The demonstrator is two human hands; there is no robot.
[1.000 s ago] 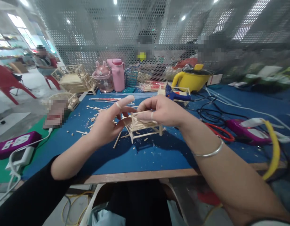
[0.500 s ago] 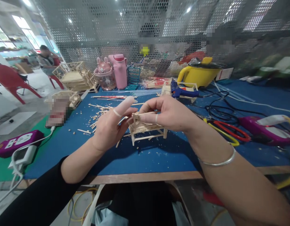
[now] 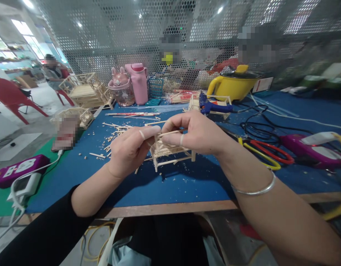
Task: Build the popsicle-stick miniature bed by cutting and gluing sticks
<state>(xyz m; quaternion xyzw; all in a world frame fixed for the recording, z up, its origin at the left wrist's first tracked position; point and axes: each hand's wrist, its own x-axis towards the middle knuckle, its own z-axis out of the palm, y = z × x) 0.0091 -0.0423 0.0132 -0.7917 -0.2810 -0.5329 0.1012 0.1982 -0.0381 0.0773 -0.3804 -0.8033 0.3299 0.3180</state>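
Between my two hands is a small stick-built wooden frame, shaped like a miniature bed, just above the blue tabletop. My left hand pinches its left end, the thumb laid over the upper corner. From above, my right hand grips the upper part, thumb in front and fingers curled behind. White covers wrap fingers on both hands. My fingers hide part of the frame's top. Loose wooden sticks and cut bits lie beyond my left hand.
A blue glue gun rests at another stick frame, its cable trailing right. Scissors with red and yellow handles lie right. Behind stand a pink thermos and a yellow pot. Larger stick models stand back left, near a phone.
My left thumb has come down from its raised position onto the frame's upper left corner. My right hand keeps its grip, and the frame stays in nearly the same place.
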